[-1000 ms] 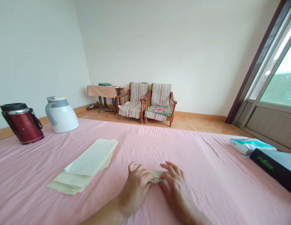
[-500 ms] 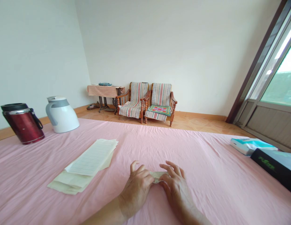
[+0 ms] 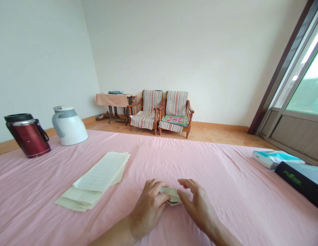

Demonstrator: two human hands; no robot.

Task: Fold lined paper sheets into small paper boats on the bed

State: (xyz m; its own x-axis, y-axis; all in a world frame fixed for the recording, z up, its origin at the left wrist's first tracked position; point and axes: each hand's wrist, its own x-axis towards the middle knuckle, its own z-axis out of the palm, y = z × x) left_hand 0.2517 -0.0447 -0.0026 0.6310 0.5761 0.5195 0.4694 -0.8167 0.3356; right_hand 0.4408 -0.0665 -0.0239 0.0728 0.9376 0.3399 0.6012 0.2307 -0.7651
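Note:
A small folded piece of pale paper [image 3: 172, 195] lies on the pink cloth [image 3: 215, 164] between my two hands. My left hand [image 3: 150, 201] grips its left side, thumb on top and the other fingers bent over the far edge. At its right side is my right hand [image 3: 197, 201], fingers apart and thumb held near the paper; whether the thumb touches it I cannot tell. The fingers cover both ends of the folded paper. To the left rests a loose stack of lined paper sheets [image 3: 97, 179], untouched by either hand.
A dark red thermos [image 3: 29, 138] and a white jug [image 3: 71, 128] stand at the far left. On the right are a blue-and-white packet [image 3: 270, 160] and a black box [image 3: 297, 181]. Two wooden armchairs [image 3: 175, 106] stand beyond the cloth's far edge.
My right hand has loosened from the folded paper and spread its fingers, shifting slightly right. My left thumb now lies across the paper, more of which shows. The view has shifted slightly.

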